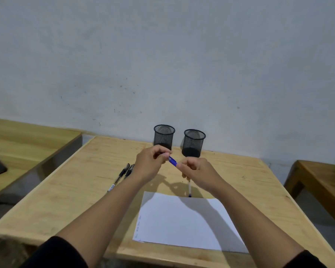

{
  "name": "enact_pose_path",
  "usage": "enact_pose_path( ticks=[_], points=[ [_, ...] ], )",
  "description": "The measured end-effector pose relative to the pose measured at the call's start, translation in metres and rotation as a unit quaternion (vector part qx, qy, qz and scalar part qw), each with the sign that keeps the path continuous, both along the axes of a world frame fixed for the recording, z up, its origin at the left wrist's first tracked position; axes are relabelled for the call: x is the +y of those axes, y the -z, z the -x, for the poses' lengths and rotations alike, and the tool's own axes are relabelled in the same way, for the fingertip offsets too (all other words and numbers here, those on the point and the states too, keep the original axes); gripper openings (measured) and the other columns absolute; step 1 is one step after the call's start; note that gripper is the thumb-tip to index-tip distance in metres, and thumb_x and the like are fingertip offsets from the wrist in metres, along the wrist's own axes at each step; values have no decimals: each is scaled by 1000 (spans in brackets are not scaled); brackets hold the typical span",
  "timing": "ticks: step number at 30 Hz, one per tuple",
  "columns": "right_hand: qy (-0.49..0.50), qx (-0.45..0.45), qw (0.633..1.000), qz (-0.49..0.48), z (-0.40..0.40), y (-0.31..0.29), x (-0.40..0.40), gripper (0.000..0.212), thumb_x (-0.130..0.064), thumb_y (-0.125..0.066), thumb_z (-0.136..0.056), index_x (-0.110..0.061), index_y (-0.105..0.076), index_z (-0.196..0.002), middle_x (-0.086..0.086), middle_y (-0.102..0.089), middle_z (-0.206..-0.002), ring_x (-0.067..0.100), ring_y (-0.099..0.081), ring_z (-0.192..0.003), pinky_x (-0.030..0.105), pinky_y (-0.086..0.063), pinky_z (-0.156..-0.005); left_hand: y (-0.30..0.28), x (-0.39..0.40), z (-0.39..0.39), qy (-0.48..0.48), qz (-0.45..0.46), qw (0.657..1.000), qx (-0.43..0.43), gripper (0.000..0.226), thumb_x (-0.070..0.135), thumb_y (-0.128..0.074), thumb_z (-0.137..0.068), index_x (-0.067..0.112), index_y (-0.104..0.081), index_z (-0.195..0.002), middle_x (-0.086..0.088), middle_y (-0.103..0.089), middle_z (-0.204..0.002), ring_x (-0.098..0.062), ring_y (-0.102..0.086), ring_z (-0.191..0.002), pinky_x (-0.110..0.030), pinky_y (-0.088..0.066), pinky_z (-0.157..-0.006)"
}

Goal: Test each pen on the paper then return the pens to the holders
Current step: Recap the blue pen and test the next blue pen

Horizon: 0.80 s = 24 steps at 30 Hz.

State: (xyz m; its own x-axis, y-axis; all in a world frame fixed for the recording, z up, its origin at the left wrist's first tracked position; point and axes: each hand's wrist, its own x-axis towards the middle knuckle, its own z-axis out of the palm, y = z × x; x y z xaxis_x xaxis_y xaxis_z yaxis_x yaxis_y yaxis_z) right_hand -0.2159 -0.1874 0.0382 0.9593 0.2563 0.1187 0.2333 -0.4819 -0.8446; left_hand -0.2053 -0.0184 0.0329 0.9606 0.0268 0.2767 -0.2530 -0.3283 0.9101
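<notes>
Pen (172,161), blue, held in the air between both hands above the table (70,190), just in front of the two mesh holders (164,134) and beyond the far edge of the paper (182,219). Left hand (150,163): fingers curled round the upper end of the blue part. Right hand (196,169): fingers curled round the lower end, with a pale barrel (189,187) hanging below the fist and ending in a blue tip just short of the sheet. Whether this barrel and the blue piece form one pen, or the blue piece is a cap being pulled off or pushed on, cannot be told. To the left of the grip, two dark pens (124,172) lie side by side on the wood, touching or nearly so. Both holders appear empty, so the returning is judged not yet begun; faint marks near the left edge of the paper suggest some testing is done. Risks from here: a sudden release between the two hands could jerk the knuckles back into the light holder right behind them and tip it; a loosened piece could drop and roll off the table.
</notes>
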Motion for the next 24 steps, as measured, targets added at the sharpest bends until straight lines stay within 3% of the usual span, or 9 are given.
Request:
enact_pose_path(
  ticks=[2,5,8,12,17,24],
  points=[
    [7,47,997,-62,2,-5,-6,11,-26,-63,-86,-17,-70,-84,-3,-64,-65,10,-52,-57,19,-41,-54,4,9,2,-29,15,999,1,13,17,-60,-86,26,-67,-80,1,-66,-75,-15,-60,-73,-26,-46,-76],
    [10,125,965,-231,3,-6,-11,15,-19,-65,-86,-7,-68,-93,2,-66,-71,9,-51,-57,17,-40,-51,12,18,5,-49,34,998,18,9,17,-62,-85,22,-69,-84,3,-64,-72,-14,-57,-71,-26,-46,-75],
    [16,135,941,-311,5,-1,-5,13,-15,-63,-87,-6,-65,-96,3,-66,-73,8,-52,-58,16,-39,-50,15,16,10,-26,31,999,30,9,17,-63,-84,23,-70,-86,3,-65,-74,-13,-58,-72,-28,-47,-78],
    [25,104,948,-300,8,10,12,7,-14,-60,-90,-9,-65,-89,4,-62,-69,8,-50,-55,16,-36,-46,15,4,16,22,10,999,29,10,18,-65,-83,23,-70,-91,1,-68,-82,-13,-61,-77,-27,-48,-80],
    [42,48,957,-283,12,15,19,10,-10,-59,-89,-8,-62,-80,4,-61,-65,6,-48,-51,15,-36,-45,12,7,13,37,-25,999,29,13,16,-64,-83,28,-68,-81,2,-68,-80,-15,-59,-79,-31,-48,-80],
    [53,5,955,-292,16,21,19,14,-8,-60,-89,-12,-62,-76,1,-60,-61,5,-49,-51,16,-37,-48,10,5,8,57,-30,997,32,16,14,-65,-82,29,-67,-78,-9,-71,-88,-17,-60,-80,-36,-50,-83]
  ],
)
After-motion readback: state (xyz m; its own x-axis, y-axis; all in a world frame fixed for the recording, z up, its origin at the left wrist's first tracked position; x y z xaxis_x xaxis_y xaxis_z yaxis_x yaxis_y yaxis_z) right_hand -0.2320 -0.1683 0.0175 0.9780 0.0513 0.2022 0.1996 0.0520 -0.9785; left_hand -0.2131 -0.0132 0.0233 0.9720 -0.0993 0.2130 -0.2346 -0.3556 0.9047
